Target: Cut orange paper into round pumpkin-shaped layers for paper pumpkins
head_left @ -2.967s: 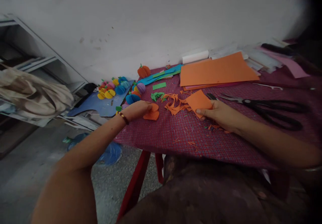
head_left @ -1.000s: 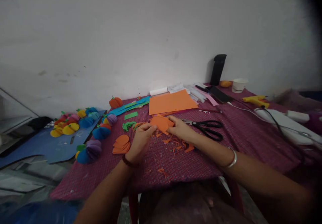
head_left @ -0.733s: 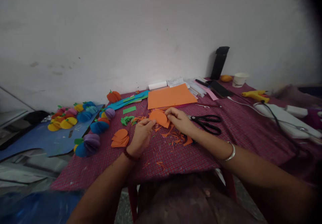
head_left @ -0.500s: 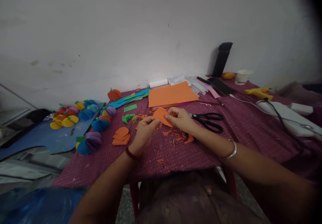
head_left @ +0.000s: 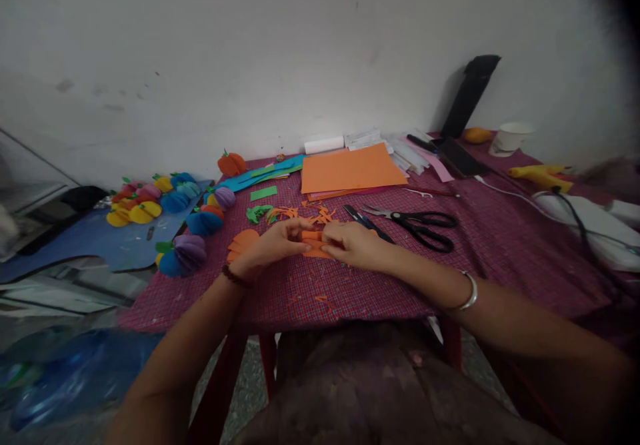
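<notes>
Both my hands meet over a small orange paper piece [head_left: 314, 244] low on the red checked tablecloth [head_left: 350, 292]. My left hand [head_left: 267, 248] pinches its left side with closed fingers; my right hand [head_left: 353, 245] presses and grips its right side. The piece looks folded flat between them. A stack of orange cut-outs [head_left: 241, 240] lies just left of my left hand. Orange paper scraps [head_left: 320, 217] are scattered just beyond my fingers. Black scissors [head_left: 417, 222] lie open to the right of my right hand.
Orange paper sheets [head_left: 353, 167] lie at the back. Coloured paper pumpkins [head_left: 183, 257] sit on the left edge and on a blue board [head_left: 100, 248]. A yellow glue gun [head_left: 540, 176], cable, white cup [head_left: 510, 138], phone and dark bottle [head_left: 470, 95] stand at the right.
My hands have brought the orange piece down from the air onto the cloth and now press it flat. The view has tilted lower. Three seconds ago my hands were apart.
</notes>
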Demonstrator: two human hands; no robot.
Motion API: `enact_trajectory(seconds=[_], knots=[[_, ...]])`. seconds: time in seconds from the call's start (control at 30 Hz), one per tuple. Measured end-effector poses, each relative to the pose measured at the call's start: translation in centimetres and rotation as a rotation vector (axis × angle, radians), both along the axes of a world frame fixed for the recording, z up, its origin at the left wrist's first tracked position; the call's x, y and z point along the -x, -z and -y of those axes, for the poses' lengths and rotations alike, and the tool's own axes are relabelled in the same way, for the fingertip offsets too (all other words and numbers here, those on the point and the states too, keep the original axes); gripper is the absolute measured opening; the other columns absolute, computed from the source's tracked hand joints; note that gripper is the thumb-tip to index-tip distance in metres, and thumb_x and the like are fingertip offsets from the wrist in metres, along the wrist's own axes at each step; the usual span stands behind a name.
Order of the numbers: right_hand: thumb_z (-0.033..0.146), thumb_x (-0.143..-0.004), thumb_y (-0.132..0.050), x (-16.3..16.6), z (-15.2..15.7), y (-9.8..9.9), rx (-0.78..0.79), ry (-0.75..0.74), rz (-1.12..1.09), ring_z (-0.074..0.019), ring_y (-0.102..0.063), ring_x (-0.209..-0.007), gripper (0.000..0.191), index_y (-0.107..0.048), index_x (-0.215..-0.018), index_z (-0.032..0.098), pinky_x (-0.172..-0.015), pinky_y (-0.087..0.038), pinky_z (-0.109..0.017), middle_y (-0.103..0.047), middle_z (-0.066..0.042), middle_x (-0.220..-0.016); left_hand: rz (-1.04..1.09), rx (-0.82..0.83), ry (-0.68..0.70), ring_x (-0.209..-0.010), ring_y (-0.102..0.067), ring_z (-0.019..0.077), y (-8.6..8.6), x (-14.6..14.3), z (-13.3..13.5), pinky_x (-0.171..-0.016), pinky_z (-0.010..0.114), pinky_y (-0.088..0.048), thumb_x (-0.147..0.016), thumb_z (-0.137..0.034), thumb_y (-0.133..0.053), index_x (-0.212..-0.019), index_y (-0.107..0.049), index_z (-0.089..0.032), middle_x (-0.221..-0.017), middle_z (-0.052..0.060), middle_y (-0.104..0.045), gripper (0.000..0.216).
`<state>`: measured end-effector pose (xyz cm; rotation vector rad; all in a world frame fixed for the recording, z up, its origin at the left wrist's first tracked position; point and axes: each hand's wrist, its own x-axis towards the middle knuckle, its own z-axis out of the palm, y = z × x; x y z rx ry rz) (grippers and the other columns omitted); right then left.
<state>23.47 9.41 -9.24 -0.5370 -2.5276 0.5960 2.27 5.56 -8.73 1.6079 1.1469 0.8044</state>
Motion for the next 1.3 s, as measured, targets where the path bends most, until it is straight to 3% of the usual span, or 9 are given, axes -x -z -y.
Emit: enact_trajectory(seconds=[0.07, 0.17, 0.3, 0.4, 0.57, 0.7, 0.9, 1.07, 1.3], knots=[[0.014, -0.082, -0.053, 0.1, 0.0, 0.2, 0.076, 0.041, -0.045, -0.0128, -0.050, -0.067, 0.008, -0.056, -0.088, 0.017, -0.063, -0.033, -0.024, -0.057, 0.000, -0.076, -0.074, 0.036, 0.014, -0.052, -0.042, 0.0063, 0.1, 0.2, 0.1, -0.050, 0.019, -0.030, -0.069, -0.029, -0.071, -0.066, -0.057, -0.013, -0.057, -0.004, -0.050, 0.021], [0.014, -0.080, -0.056, -0.1, -0.4, 0.4, 0.181, 0.152, -0.133, -0.0136, -0.055, -0.070, 0.030, -0.054, -0.110, 0.018, -0.065, -0.036, -0.024, -0.061, -0.001, -0.084, -0.148, -0.030, -0.060, -0.048, -0.035, 0.0056, -0.1, 0.3, 0.0, -0.047, 0.020, -0.025, -0.070, -0.028, -0.068, -0.059, -0.054, -0.013, -0.052, -0.006, -0.044, 0.024], [0.018, -0.080, -0.059, -0.2, -1.3, 0.8, 0.106, 0.198, -0.024, -0.0130, -0.050, -0.064, 0.002, -0.059, -0.078, 0.017, -0.060, -0.031, -0.024, -0.059, 0.000, -0.072, -0.182, -0.156, -0.133, -0.048, -0.033, 0.0054, -0.2, -0.2, -0.2, -0.047, 0.020, -0.024, -0.070, -0.022, -0.064, -0.058, -0.052, -0.014, -0.051, -0.007, -0.040, 0.019], [0.017, -0.081, -0.058, -0.1, -1.6, 1.0, 0.028, 0.213, 0.033, -0.0122, -0.045, -0.060, 0.016, -0.053, -0.067, 0.017, -0.057, -0.026, -0.024, -0.053, 0.002, -0.065, -0.198, -0.233, -0.183, -0.048, -0.033, 0.0053, 0.4, -0.4, -0.4, -0.046, 0.019, -0.024, -0.069, -0.021, -0.063, -0.057, -0.049, -0.015, -0.051, -0.007, -0.040, 0.019], [0.013, -0.079, -0.060, 0.3, -1.7, 1.1, 0.003, 0.179, 0.093, -0.0130, -0.047, -0.066, 0.013, -0.053, -0.068, 0.017, -0.061, -0.028, -0.024, -0.055, 0.000, -0.070, -0.209, -0.171, -0.077, -0.049, -0.042, 0.0071, 1.8, -0.2, -0.8, -0.047, 0.019, -0.031, -0.069, -0.016, -0.057, -0.070, -0.055, -0.015, -0.056, -0.005, -0.048, 0.003], [0.013, -0.077, -0.061, 0.3, -2.0, 1.2, 0.085, 0.209, 0.132, -0.0120, -0.045, -0.061, 0.011, -0.054, -0.069, 0.016, -0.058, -0.025, -0.023, -0.052, 0.002, -0.065, -0.221, -0.162, 0.020, -0.058, -0.049, 0.0090, 2.3, 0.5, -0.9, -0.052, 0.019, -0.037, -0.064, -0.011, -0.057, -0.079, -0.057, -0.015, -0.067, -0.003, -0.054, 0.015], [0.014, -0.077, -0.060, 0.3, -2.1, 1.2, 0.081, 0.210, 0.108, -0.0118, -0.043, -0.059, 0.011, -0.055, -0.068, 0.016, -0.057, -0.024, -0.023, -0.050, 0.003, -0.062, -0.186, -0.132, -0.045, -0.050, -0.047, 0.0086, 1.4, 0.1, -0.7, -0.048, 0.019, -0.035, -0.072, -0.020, -0.059, -0.075, -0.057, -0.015, -0.058, -0.004, -0.053, 0.007], [0.012, -0.079, -0.057, 0.3, -2.4, 1.1, -0.022, 0.181, 0.051, -0.0142, -0.049, -0.069, 0.007, -0.058, -0.074, 0.015, -0.063, -0.030, -0.024, -0.058, -0.002, -0.074, -0.235, -0.305, -0.189, -0.051, -0.042, 0.0077, 1.5, -0.5, -0.9, -0.048, 0.019, -0.030, -0.072, -0.019, -0.059, -0.066, -0.057, -0.015, -0.057, -0.004, -0.050, 0.008], [0.010, -0.078, -0.054, 0.1, -3.1, 1.6, 0.178, 0.153, 0.136, -0.0143, -0.055, -0.068, 0.018, -0.061, -0.094, 0.014, -0.063, -0.036, -0.023, -0.064, -0.003, -0.081, -0.298, -0.262, -0.091, -0.051, -0.044, 0.0092, 2.9, -0.3, -1.3, -0.048, 0.020, -0.030, -0.071, -0.017, -0.056, -0.074, -0.060, -0.014, -0.057, -0.003, -0.053, 0.005]])
